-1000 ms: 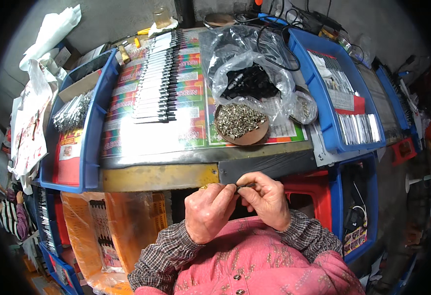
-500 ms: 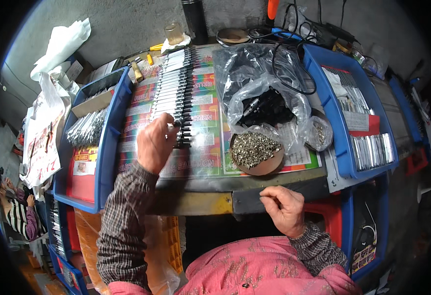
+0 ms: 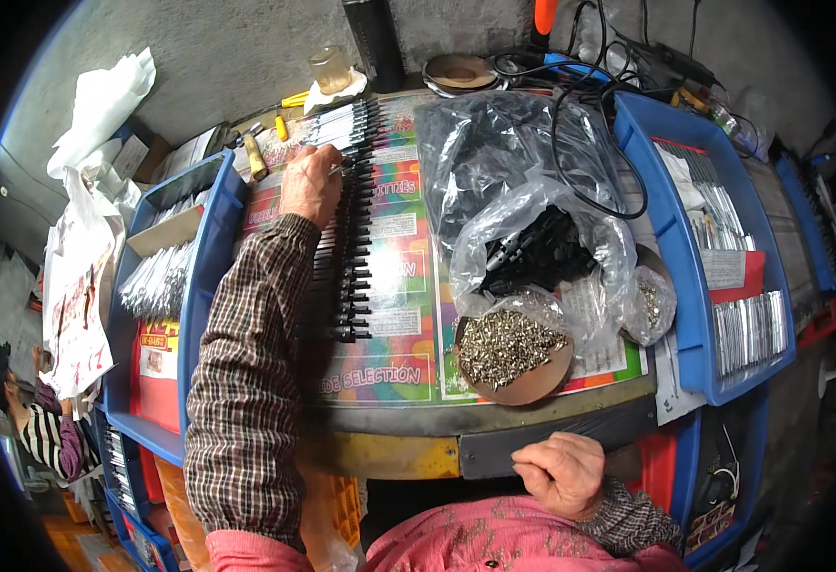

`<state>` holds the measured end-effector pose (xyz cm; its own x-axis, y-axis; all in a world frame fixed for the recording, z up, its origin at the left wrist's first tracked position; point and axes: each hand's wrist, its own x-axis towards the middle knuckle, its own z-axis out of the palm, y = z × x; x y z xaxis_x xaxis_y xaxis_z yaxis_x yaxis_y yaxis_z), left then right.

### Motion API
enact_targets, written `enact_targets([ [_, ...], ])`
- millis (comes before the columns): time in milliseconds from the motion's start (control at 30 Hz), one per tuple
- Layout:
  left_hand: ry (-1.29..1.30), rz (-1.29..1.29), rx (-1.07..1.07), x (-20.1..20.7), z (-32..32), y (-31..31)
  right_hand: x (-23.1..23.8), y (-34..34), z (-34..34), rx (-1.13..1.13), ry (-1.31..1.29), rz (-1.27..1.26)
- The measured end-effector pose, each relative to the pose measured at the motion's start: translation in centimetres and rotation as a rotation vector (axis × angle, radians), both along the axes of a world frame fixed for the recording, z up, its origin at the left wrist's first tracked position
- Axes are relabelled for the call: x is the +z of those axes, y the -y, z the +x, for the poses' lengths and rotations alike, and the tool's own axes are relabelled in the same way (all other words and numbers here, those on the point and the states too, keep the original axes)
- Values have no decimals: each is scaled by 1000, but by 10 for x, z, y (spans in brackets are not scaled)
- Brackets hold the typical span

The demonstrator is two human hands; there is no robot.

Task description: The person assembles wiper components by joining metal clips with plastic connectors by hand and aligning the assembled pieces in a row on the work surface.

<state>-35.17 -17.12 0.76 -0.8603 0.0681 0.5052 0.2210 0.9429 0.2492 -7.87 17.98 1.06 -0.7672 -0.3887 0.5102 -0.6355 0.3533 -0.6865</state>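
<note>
My left hand (image 3: 311, 188) reaches over a long row of pens (image 3: 352, 219) with silver-white barrels and black ends, laid side by side on the table. Its fingers are curled together at the far part of the row; what they pinch, if anything, is hidden. The left sleeve covers part of the nearer barrels. My right hand (image 3: 561, 475) is held closed just off the table's front edge, thumb against curled fingers, and its palm is hidden. Beyond it, a round dish (image 3: 544, 389) holds a heap of small metal pen tips (image 3: 506, 345).
A clear plastic bag (image 3: 475, 238) of black parts (image 3: 542, 250) lies behind the dish. Blue trays (image 3: 210, 234) of thin rods stand left, with another blue tray (image 3: 671, 238) right. A black cable (image 3: 639, 181) loops over the bag. A glass jar (image 3: 330, 69) stands far back.
My left hand has moved away from me along the pen row, from its nearer part to its far part. The view has shifted slightly; the right hand stays closed near the edge.
</note>
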Motion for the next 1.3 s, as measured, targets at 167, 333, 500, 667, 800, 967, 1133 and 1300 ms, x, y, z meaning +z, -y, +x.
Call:
enact_targets([
  [167,-20,-24,-23,-5,-17,1,-1,-3,0,38,6,23],
  [333,48,-25,1,-5,-27,2,2,-3,1,32,24,67],
  [500,76,1,10,-7,-31,5,0,-2,3,23,32,88],
  [667,42,-86,37,-3,-29,2,2,0,3,18,36,92],
  [800,-52,-125,21,-10,-35,4,3,1,2,21,41,101],
  [967,25,-185,34,-8,-36,3,5,2,2,-7,19,102],
  [1133,5,-182,70,-2,-21,0,2,3,2,-15,7,97],
  [1300,-9,-184,-6,8,17,-5,1,6,3,0,-3,95],
])
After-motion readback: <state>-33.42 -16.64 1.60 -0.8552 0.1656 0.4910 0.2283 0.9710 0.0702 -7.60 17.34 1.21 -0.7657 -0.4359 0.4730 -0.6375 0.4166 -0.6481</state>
